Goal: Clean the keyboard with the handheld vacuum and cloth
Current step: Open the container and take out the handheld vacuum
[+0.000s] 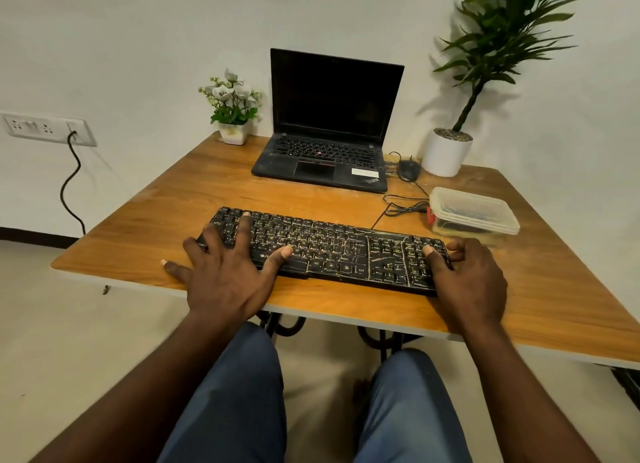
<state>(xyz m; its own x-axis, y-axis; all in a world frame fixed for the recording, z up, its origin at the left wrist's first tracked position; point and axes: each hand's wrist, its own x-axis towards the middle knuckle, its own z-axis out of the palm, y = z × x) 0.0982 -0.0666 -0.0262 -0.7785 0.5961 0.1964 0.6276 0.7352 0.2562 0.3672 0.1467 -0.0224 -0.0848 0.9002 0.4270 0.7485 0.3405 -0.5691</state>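
Here our left hand (225, 272) lies with fingers (242, 227) spread flat on one end of the keyboard (332, 251), our right hand (474, 275) clasps the other, its long axis running between them.

Keyboard (329, 248) before laptop (329, 116) on table (173, 203), box (474, 209) to its right

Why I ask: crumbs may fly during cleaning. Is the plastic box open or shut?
Shut. The clear lid sits flat on the box, covering its whole top; no gap shows along the near edges.
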